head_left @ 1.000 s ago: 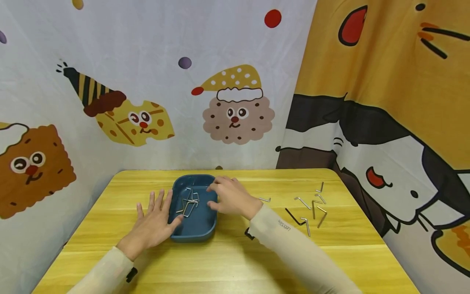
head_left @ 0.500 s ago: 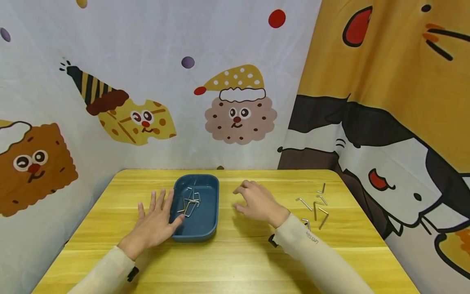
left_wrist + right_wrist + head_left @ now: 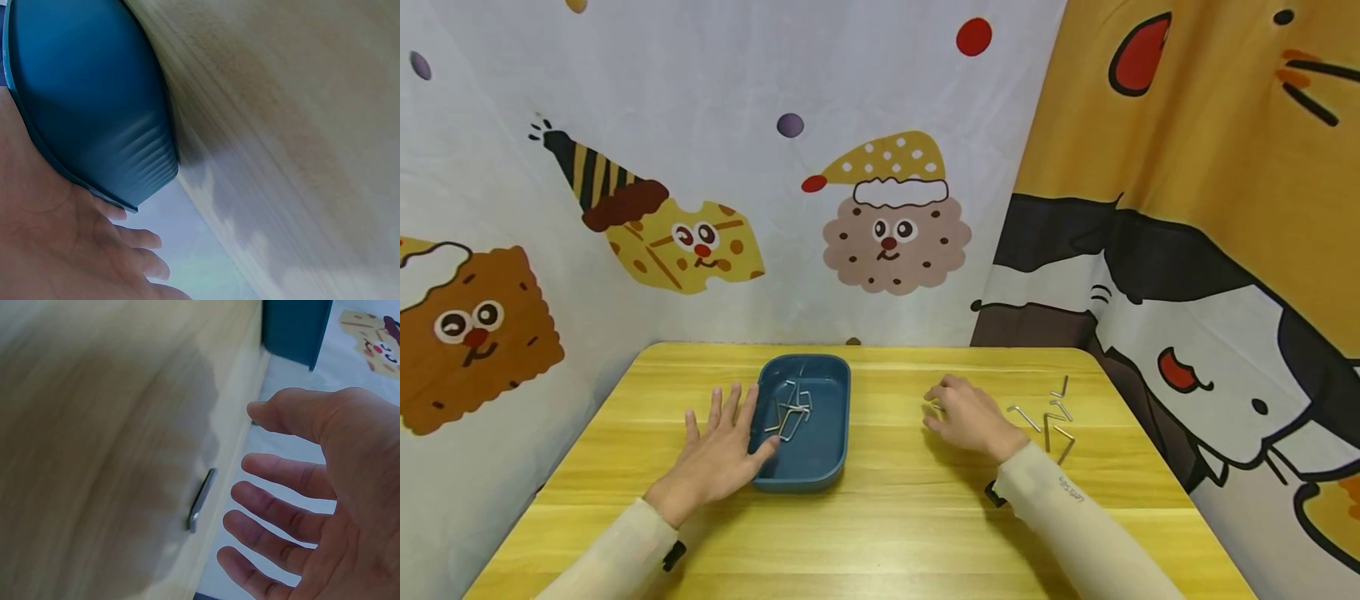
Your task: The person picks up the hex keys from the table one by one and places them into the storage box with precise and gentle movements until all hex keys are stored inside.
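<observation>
Blue tray [image 3: 827,433], left hand [image 3: 718,454] at edge, right hand [image 3: 973,418] apart, near hex key [image 3: 201,501]

On the counter [image 3: 895,525], the left hand [image 3: 717,454] touches a blue tray [image 3: 808,482] (bent metal rods [image 3: 798,408] inside), while the right hand [image 3: 972,419] is between it and loose rods [image 3: 1024,418].

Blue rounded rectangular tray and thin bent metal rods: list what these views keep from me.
Head view: exact count of bent metal rods in the tray, which overlap.
Head view: most of the silver rod by the right hand, covered by that hand.
Left wrist view: the tray's inside, behind its outer wall.
Right wrist view: most of the tray, beyond the top edge.
</observation>
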Demonstrator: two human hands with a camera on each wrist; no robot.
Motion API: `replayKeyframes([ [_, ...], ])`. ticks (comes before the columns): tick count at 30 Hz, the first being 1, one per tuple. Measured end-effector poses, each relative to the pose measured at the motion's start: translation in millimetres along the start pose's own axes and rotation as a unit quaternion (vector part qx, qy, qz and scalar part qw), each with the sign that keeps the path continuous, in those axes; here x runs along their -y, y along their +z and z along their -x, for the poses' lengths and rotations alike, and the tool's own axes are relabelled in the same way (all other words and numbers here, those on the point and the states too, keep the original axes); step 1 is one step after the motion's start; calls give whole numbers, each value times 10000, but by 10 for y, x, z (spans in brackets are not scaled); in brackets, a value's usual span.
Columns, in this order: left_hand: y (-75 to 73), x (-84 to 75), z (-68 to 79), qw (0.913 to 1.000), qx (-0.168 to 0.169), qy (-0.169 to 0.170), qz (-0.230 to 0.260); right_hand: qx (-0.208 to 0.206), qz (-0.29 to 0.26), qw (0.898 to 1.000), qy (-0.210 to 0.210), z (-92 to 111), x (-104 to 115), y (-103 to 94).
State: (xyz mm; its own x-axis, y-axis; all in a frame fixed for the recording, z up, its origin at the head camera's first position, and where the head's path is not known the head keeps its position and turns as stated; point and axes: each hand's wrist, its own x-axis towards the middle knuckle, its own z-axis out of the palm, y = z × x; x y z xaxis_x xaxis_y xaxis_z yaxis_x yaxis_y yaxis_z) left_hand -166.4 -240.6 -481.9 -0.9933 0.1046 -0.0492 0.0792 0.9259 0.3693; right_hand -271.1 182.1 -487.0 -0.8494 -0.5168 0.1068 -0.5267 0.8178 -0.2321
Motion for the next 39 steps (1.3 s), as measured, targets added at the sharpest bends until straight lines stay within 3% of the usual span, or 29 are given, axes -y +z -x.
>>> replayKeyframes([
  [7,3,-8,-7,10000,-18,19,-5,29,37,10000,53,53,-140,13],
  [18,-11,-7,-21,10000,-48,14,-53,193,-178,9996,108,95,-161,1],
  [24,-10,-11,-15,10000,-54,20,-30,226,-552,9980,-193,118,-192,-12],
  [29,-16,-7,-11,10000,-51,11,-24,158,-561,9975,-394,145,-234,-21],
  [39,-14,-14,-4,10000,-23,13,2,324,-315,9989,106,162,-286,-27],
])
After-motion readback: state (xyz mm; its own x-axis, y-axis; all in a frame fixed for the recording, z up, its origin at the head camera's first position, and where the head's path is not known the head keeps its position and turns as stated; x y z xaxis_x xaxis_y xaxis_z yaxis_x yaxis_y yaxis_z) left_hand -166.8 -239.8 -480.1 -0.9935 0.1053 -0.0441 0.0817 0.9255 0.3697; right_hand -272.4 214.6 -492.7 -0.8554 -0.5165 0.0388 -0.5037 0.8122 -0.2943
